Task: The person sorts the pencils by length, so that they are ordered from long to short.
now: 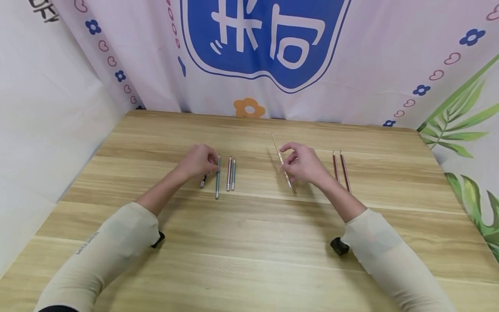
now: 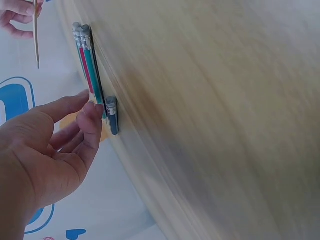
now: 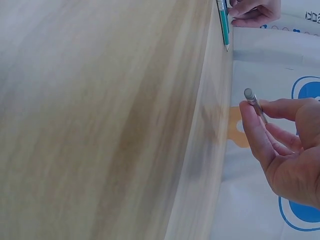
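My left hand (image 1: 199, 161) has its thumb and a fingertip at a teal pencil (image 1: 217, 186), pinching it by the side. Its eraser end points toward me. Partly hidden under that hand lies a dark pencil (image 1: 203, 181), whose eraser end shows in the left wrist view. Right beside the teal one, a red pencil (image 1: 228, 174) and another teal pencil (image 1: 233, 175) lie parallel on the table. My right hand (image 1: 303, 164) pinches a pale yellow pencil (image 1: 287, 177) between thumb and fingers, tilted, above the table. Its eraser end (image 3: 248, 94) faces the right wrist camera.
Two dark red pencils (image 1: 344, 170) lie to the right, partly behind the right forearm. The wooden table (image 1: 249, 242) ends at a printed curtain (image 1: 331, 104) at the back. Black wrist devices (image 1: 340, 246) hang below the sleeves.
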